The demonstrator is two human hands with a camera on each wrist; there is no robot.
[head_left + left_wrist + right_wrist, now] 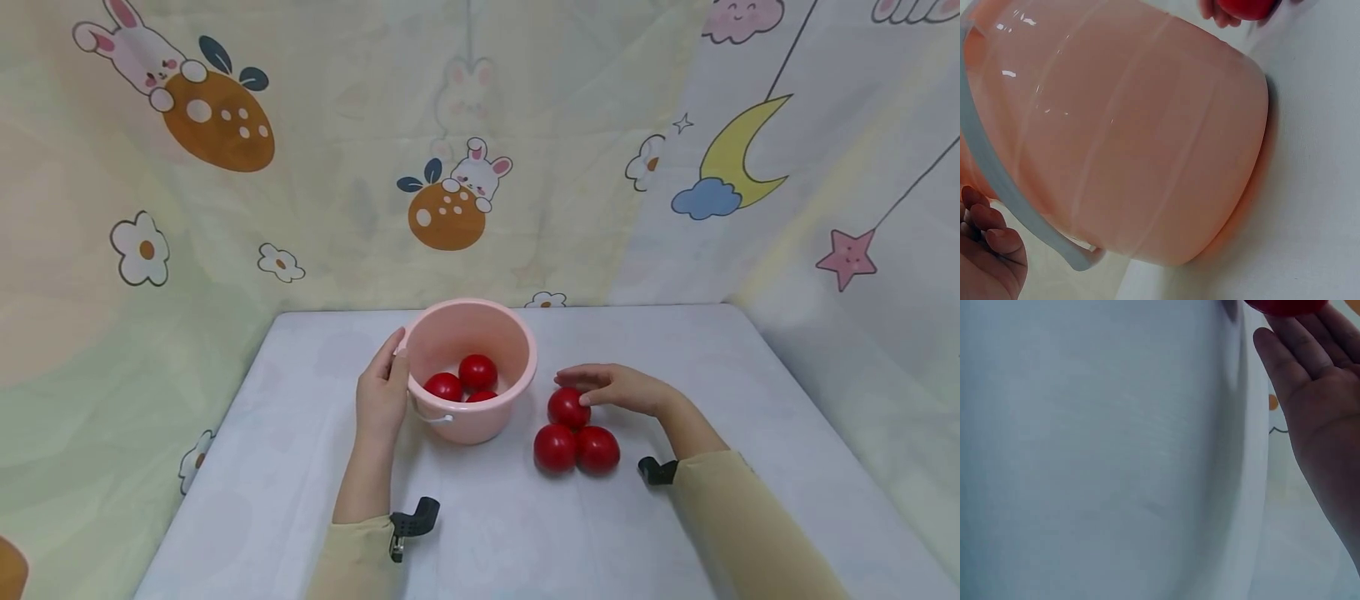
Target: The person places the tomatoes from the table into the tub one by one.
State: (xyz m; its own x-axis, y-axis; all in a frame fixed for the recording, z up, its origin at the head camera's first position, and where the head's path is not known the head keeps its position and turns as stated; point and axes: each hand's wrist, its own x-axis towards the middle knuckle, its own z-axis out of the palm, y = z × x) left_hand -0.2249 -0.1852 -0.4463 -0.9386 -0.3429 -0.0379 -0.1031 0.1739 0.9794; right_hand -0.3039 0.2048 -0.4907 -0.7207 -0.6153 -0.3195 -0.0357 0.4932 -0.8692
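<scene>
A pink bucket (468, 425) with a pale handle (1007, 187) stands on the table, tipped a little toward me in the head view. My left hand (382, 398) holds its rim on the left side, thumb near the edge. Inside lie three glossy red balls (477, 372), one partly hidden by the rim. Right of the bucket, my right hand (618, 388) grips another red ball (568, 407), thumb on its near right and fingers over its far side. Two more red balls (555, 450) sit side by side just in front of that one.
A white cloth covers the table (480, 533). Printed fabric walls (337, 167) rise behind it and on both sides. Black wrist mounts (415, 518) stick out from both sleeves.
</scene>
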